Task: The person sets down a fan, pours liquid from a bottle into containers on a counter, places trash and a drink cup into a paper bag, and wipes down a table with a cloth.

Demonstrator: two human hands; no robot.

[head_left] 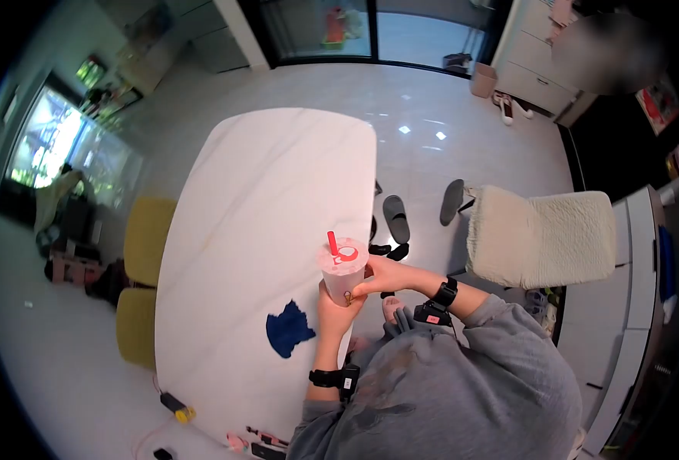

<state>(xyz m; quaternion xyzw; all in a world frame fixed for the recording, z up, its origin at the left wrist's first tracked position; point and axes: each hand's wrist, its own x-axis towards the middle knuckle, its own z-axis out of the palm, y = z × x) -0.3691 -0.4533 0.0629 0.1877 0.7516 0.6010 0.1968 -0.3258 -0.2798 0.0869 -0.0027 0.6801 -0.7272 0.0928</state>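
Where the hands met: watching from my remote post, I saw the left hand [336, 313] curled around the lower part of a pale cup [342, 284], while the right hand [373, 277] gripped its side from the other flank.
Cup: nearly upright, it stood out at the table's edge by the wearer; I could not tell whether its base touched the tabletop or hung just above it.
Lid and straw: a flat lid [342, 265] with red print capped the drink, and a short red straw [331, 242] rose from its far side, leaning slightly.
Steady hold: the wall looked likely to give under a squeeze, so I judged that light, even pressure suited it best, with the lower hand bearing the weight, the rim level and the fingers clear of the straw.
Wrists: a black band [326, 378] circled the left, another [447, 291] the right.
Tabletop: near the left forearm, a ragged dark blue piece [290, 330] lay flat on the white, veined table [270, 199].
Beyond: two mustard chairs [149, 245] lined the far side; a cream-covered chair [539, 234] and grey slippers [395, 218] sat across the floor.
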